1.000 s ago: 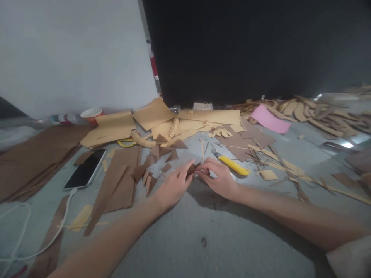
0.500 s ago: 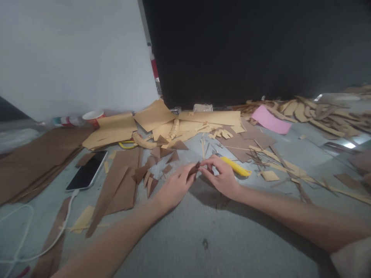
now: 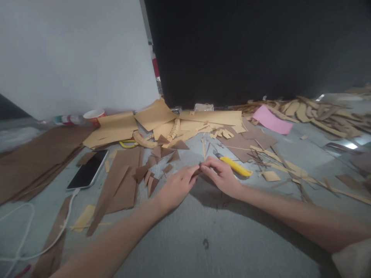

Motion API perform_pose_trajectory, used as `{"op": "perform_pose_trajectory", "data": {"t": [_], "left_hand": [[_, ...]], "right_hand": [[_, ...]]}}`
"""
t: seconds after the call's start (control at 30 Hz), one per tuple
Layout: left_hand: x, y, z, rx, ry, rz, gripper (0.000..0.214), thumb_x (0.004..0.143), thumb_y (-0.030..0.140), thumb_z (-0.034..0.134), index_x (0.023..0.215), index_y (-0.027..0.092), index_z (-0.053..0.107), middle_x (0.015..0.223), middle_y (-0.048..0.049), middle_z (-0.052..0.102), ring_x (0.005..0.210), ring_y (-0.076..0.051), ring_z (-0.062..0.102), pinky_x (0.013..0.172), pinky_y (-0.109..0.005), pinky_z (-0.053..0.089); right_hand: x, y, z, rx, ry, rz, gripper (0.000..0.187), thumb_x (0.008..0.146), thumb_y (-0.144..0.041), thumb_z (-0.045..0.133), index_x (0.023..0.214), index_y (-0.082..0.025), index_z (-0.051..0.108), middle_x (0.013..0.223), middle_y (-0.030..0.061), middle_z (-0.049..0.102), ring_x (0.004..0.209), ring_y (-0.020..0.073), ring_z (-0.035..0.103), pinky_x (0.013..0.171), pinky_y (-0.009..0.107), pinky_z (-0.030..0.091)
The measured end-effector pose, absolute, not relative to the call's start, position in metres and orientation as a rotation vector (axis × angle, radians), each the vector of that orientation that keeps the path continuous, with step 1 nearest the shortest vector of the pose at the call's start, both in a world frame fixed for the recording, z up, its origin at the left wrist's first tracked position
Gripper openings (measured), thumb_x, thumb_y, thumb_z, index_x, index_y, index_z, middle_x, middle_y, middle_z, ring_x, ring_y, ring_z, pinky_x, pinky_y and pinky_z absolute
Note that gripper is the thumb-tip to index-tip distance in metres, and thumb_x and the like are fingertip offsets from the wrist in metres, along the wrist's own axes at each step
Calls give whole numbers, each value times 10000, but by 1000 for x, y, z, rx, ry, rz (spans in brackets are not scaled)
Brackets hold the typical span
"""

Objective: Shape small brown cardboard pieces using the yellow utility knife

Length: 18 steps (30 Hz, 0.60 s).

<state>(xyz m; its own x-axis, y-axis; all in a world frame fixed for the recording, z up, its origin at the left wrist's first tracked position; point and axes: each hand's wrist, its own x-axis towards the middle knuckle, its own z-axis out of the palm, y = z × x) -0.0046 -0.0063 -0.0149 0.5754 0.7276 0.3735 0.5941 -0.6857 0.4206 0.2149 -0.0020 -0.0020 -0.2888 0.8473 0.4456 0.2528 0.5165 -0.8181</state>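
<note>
Both hands meet over the middle of the grey table point(image 3: 208, 235). My left hand point(image 3: 179, 185) is closed on a small dark brown piece of paper or card point(image 3: 198, 172), mostly hidden by the fingers. The fingertips of my right hand point(image 3: 222, 175) pinch at the same brown piece from the right. Just beyond my right hand lies a yellow utility knife point(image 3: 236, 166). Several brown triangular pieces point(image 3: 142, 172) are scattered beyond and left of my left hand. A thin tan strip point(image 3: 203, 148) lies behind the fingertips.
A phone point(image 3: 88, 170) with a white cable point(image 3: 68, 218) lies left, near brown sheets point(image 3: 40, 154). Tan sheets point(image 3: 208, 116), a paper cup point(image 3: 95, 116) and a pink sheet point(image 3: 272, 120) sit farther back. Curved strips point(image 3: 307, 116) are heaped at the back right.
My right fingertips have closed in on the brown piece, pressing nearer to my left fingers, and less of the piece shows. The view has shifted very slightly.
</note>
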Motion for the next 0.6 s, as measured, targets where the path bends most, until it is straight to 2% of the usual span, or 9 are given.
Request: {"op": "perform_pose_trajectory", "data": {"t": [0.13,0.4,0.6], "left_hand": [[-5,-6,-17,2599,1074,759,355,1129,262,414,1472,220,496,1330,-123,719,1212,-245,719,1026,-429,584],[-4,-7,-17,2556,1116,748,377,1119,263,448,1493,245,494,1358,-119,715,1235,-245,715,1045,-433,577],[-4,-7,-16,2525,1138,816,343,1127,296,441,1452,228,526,1381,-121,713,1277,-234,703,1071,-403,573]], "right_hand": [[215,0,-2,-976,-1747,937,348,1057,-476,591,846,-213,680,778,10,651,732,167,588,707,303,470],[213,1,-6,-1037,-1685,772,236,999,-445,695,906,-230,727,756,-5,577,727,165,549,712,308,461],[215,-1,-1,-903,-1816,743,235,1042,-413,630,954,-239,759,815,37,669,769,191,610,724,333,493]]}}
